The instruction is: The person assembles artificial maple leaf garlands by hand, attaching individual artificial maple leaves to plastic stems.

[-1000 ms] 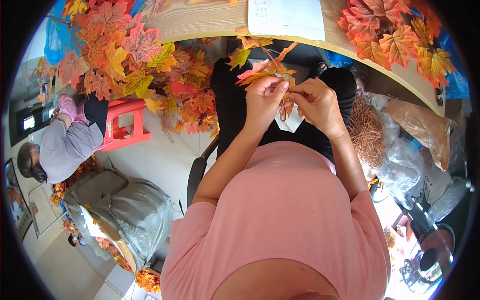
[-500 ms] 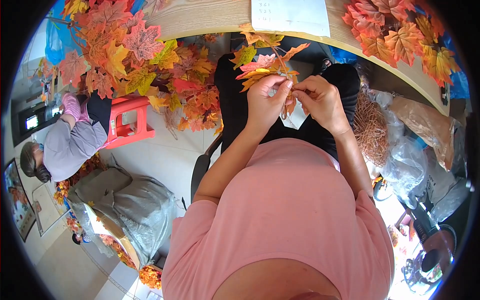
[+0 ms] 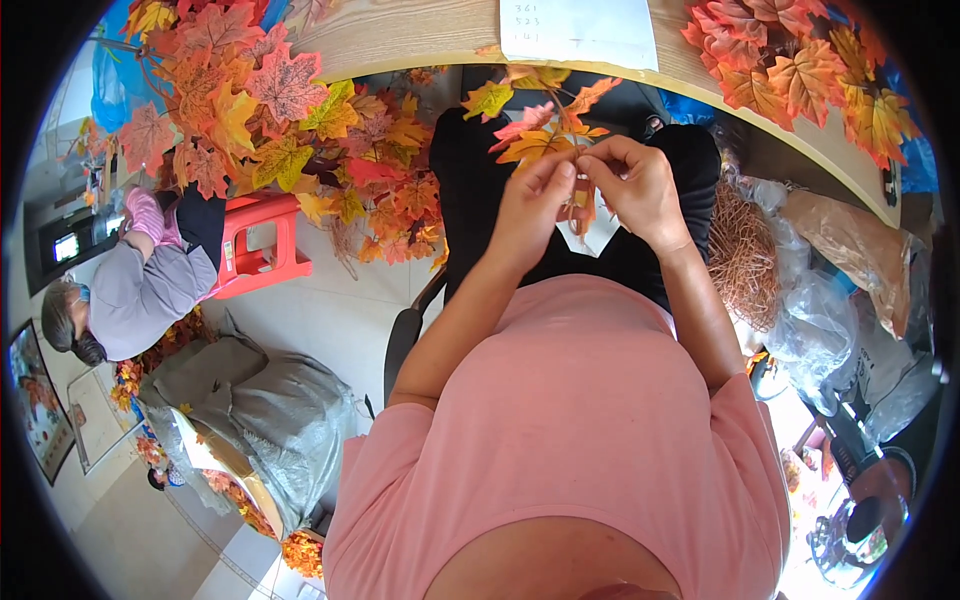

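Over my lap, both hands meet at the stem of an artificial maple leaf spray point(image 3: 537, 146) with orange, yellow and pinkish leaves. My left hand point(image 3: 532, 212) pinches the stem between thumb and forefinger. Close beside it, my right hand point(image 3: 636, 192) pinches the same stem with thumb and fingertips. The leaves spread away from me, toward the table edge. Below the fingertips hang the lower ends of the stem, partly hidden by the hands. A pale object shows between my legs beneath them; its kind is unclear.
The wooden table point(image 3: 420, 40) curves across the far side, bearing a paper sheet point(image 3: 580, 32) and maple leaf bunches point(image 3: 215, 90). Brown stems point(image 3: 742, 255) and plastic bags point(image 3: 815, 325) lie at right. At left are a red stool point(image 3: 262, 245), another person point(image 3: 150, 285) and a grey cover point(image 3: 270, 410).
The leaf spray has turned and shifted slightly, its leaves now more spread. Both hands have moved a little, the right fingers closing nearer to the left thumb.
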`<state>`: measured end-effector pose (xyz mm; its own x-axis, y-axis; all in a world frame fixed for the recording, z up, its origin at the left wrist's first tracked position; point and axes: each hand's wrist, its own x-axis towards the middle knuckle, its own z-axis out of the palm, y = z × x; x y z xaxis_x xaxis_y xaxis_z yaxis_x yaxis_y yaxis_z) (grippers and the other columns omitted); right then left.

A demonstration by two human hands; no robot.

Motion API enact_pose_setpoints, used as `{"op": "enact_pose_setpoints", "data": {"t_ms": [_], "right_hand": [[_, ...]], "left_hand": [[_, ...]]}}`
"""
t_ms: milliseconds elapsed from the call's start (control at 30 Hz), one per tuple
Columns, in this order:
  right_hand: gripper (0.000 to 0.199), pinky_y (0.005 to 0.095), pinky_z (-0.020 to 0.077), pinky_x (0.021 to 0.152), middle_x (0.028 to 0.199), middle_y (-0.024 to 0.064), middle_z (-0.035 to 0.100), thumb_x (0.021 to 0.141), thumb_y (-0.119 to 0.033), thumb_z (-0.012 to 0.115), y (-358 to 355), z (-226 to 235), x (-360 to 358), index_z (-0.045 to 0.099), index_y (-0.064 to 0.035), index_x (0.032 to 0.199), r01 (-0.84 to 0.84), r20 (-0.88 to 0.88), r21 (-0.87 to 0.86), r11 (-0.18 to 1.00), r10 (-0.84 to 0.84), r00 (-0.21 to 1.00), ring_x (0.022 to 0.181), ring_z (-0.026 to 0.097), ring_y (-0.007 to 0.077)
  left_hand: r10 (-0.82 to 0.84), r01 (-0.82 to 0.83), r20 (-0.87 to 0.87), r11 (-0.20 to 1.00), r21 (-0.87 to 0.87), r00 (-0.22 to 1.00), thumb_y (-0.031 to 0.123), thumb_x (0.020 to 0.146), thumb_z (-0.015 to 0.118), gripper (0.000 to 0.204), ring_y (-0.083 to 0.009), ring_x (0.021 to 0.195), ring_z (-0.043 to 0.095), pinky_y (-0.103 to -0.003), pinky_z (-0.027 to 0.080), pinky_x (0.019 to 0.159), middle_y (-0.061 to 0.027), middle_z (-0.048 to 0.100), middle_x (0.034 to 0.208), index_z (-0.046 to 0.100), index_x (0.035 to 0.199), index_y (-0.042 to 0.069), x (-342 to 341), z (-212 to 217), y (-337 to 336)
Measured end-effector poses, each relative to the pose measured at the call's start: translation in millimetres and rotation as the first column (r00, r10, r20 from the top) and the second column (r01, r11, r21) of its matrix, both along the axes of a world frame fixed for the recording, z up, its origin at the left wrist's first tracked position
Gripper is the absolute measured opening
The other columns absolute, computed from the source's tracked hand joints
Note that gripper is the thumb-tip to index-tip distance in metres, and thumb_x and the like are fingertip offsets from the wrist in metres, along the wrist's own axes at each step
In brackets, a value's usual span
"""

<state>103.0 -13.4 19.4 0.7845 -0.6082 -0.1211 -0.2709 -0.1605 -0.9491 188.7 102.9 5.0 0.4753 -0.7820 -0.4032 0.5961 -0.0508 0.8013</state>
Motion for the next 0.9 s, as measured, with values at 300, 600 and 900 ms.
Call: {"op": "enact_pose_setpoints", "data": {"t_ms": [300,600,900], "right_hand": [[0.015,0.0204,0.0314,0.038,0.053,-0.0007,0.053,0.082,-0.012,0.061,-2.0,-2.0,14.8,0.061,0.0025,0.077,0.104,-0.006,-0.020,0.994,-0.104,0.995,0.043,0.043,0.0015],[0.008,0.0347,0.0457,0.063,0.070,0.0103,0.059,0.069,-0.010,0.064,-13.3,-11.1,9.9,0.059,-0.0034,0.068,-0.069,-0.150,-0.754,0.653,-0.069,0.986,0.070,0.058,0.0246],[0.016,0.0363,0.0460,0.070,0.078,0.0122,0.059,0.070,-0.005,0.062,-17.2,33.4,17.9,0.063,-0.0021,0.086,0.002,0.073,-0.686,0.727,0.066,0.995,0.078,0.057,0.0282]], "left_hand": [[0.043,-0.015,0.667,0.999,-0.047,0.744,0.005,0.078,0.062,0.022,-0.0134,0.091,0.055,-0.025,0.043,0.079,-0.0069,0.059,0.090,0.053,0.098,-0.001,-10.7,-37.4,27.6],[-0.042,0.038,0.208,0.999,0.024,0.977,0.018,0.090,0.052,0.017,-0.0088,0.062,0.055,-0.022,0.046,0.064,-0.0012,0.055,0.068,0.056,0.095,0.002,7.8,-7.8,29.9],[-0.045,0.062,-0.229,0.996,0.067,0.972,0.023,0.093,0.043,0.025,-0.0152,0.078,0.062,-0.030,0.052,0.069,-0.0080,0.062,0.092,0.055,0.104,0.003,18.4,-23.4,1.4]]}}
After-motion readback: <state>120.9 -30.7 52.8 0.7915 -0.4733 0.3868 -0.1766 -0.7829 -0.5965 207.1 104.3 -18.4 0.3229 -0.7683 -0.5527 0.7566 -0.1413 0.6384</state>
